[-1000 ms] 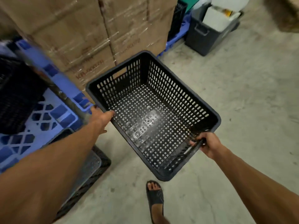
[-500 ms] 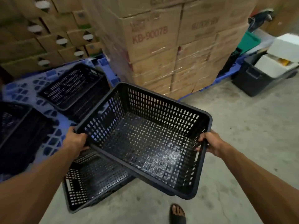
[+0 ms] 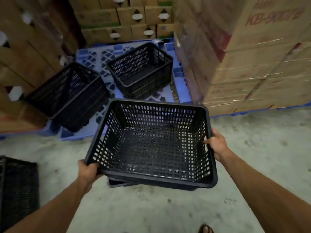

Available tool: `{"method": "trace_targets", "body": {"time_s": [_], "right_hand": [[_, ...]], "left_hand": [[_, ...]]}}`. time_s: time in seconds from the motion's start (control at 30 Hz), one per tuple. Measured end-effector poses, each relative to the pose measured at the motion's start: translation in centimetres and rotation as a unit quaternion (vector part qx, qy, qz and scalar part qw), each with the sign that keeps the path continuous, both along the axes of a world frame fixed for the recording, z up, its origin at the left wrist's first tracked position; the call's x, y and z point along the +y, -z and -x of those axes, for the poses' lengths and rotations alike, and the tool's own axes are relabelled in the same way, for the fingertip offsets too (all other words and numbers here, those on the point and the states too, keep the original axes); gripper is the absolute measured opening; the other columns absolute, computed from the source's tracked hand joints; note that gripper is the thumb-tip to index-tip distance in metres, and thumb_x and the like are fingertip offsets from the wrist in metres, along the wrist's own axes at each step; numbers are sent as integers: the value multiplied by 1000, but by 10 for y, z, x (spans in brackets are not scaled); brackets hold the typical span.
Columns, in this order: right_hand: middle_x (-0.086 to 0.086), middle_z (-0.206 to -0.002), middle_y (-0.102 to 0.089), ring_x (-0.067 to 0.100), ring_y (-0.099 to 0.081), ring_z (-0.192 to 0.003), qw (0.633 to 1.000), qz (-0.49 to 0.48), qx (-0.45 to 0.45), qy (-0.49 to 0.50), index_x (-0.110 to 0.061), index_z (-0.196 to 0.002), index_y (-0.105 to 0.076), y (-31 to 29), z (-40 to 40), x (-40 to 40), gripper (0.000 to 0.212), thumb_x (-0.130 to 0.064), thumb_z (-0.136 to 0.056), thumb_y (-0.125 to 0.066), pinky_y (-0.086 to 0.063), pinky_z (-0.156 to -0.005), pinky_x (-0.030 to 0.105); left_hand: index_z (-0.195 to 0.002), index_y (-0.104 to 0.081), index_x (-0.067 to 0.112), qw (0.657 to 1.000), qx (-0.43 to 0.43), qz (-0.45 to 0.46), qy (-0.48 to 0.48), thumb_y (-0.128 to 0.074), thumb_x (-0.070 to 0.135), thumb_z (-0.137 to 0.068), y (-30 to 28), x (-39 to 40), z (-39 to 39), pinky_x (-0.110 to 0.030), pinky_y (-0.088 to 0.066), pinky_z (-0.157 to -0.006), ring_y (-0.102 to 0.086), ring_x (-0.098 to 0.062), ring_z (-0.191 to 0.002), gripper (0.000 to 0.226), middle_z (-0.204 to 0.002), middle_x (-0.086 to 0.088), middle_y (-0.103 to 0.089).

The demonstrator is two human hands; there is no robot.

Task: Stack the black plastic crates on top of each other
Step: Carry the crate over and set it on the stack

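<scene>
I hold a black perforated plastic crate (image 3: 151, 148) in front of me, open side up. My left hand (image 3: 88, 172) grips its near left corner, and my right hand (image 3: 217, 145) grips its right rim. Just beneath it a second black crate (image 3: 117, 183) shows only as an edge poking out at the near left. Two more black crates stand on the blue pallet (image 3: 94, 54): a tilted crate (image 3: 67, 95) at the left, and an upright crate (image 3: 141, 71) further back. Another black crate (image 3: 18, 187) lies on the floor at the far left.
Wrapped stacks of cardboard boxes (image 3: 252, 52) rise at the right, and more boxes (image 3: 127, 19) line the back and left. The grey concrete floor (image 3: 260, 137) spreads to the right and near me. My sandalled foot (image 3: 206, 229) shows at the bottom edge.
I have turned left and carried the crate over the crate on the floor, which is now almost hidden beneath it. Both hands keep their grip.
</scene>
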State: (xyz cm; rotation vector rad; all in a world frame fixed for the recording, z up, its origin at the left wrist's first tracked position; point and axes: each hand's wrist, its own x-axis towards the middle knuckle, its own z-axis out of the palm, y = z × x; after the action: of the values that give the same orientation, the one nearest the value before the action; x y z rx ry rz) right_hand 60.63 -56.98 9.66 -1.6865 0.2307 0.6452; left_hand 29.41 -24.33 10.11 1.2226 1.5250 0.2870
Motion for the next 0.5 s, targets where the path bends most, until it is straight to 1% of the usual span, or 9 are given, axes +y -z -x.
{"method": "trace_targets", "body": {"time_s": [0.03,0.07,0.1,0.2,0.27,0.3,0.37,0.4,0.5], "right_hand": [[7,-119,-70,26,-66,-103,1000,5,-2,-2,-19,-135,-59,11,1,11,74,26,-78,-44,-57,-89,41],[7,-122,-69,26,-65,-107,1000,15,-8,-12,-21,-136,-57,24,2,25,74,25,-79,-44,-53,-96,44],[6,-122,-69,26,-65,-107,999,28,-15,-20,-23,-137,-57,35,1,34,74,23,-80,-46,-51,-99,45],[-8,-107,-72,23,-66,-103,995,76,-46,-53,-33,-133,-60,62,-4,61,70,14,-82,-53,-53,-97,42],[-17,-96,-72,21,-66,-98,992,68,-71,-78,-40,-124,-64,76,-11,77,66,13,-85,-54,-57,-89,34],[-16,-97,-72,20,-65,-96,990,58,-84,-93,-39,-121,-64,83,-13,86,64,14,-86,-53,-57,-89,35],[-3,-109,-71,19,-62,-96,987,56,-109,-103,-29,-130,-61,94,-19,95,59,12,-89,-53,-52,-97,44],[2,-117,-69,19,-61,-99,986,62,-119,-104,-25,-137,-57,95,-22,97,58,9,-90,-53,-49,-101,46],[6,-134,-61,23,-57,-121,964,130,-171,-159,-18,-148,-43,94,-25,90,57,-2,-95,-57,-40,-111,42]], "left_hand": [[-109,-35,12,1000,3,8,-10,-49,-9,-87,8,1,11,-35,-57,-47,-59,-33,-87,34,-120,-21,-48],[-109,-35,12,1000,8,16,-18,-50,-9,-87,20,4,24,-37,-57,-54,-60,-33,-87,34,-121,-22,-48],[-109,-36,12,999,13,26,-24,-51,-9,-87,30,4,35,-39,-57,-56,-61,-33,-84,34,-121,-22,-49],[-114,-38,8,997,21,70,-39,-55,-5,-90,58,5,59,-35,-57,-44,-63,-33,-67,32,-116,-27,-53],[-120,-39,8,994,31,93,-38,-57,0,-92,69,4,65,-37,-58,-47,-64,-35,-67,34,-118,-28,-57],[-118,-38,11,994,36,98,-40,-57,3,-92,75,5,68,-38,-58,-51,-67,-34,-70,34,-117,-24,-59],[-111,-37,18,993,45,104,-39,-57,6,-92,80,6,67,-38,-57,-54,-70,-31,-74,30,-110,-17,-63],[-108,-36,20,992,57,111,-29,-57,10,-93,80,7,65,-38,-57,-54,-71,-31,-73,29,-107,-15,-65],[-106,-36,23,980,164,103,47,-61,28,-90,75,4,65,-43,-58,-60,-69,-33,-79,31,-110,-15,-64]]}}
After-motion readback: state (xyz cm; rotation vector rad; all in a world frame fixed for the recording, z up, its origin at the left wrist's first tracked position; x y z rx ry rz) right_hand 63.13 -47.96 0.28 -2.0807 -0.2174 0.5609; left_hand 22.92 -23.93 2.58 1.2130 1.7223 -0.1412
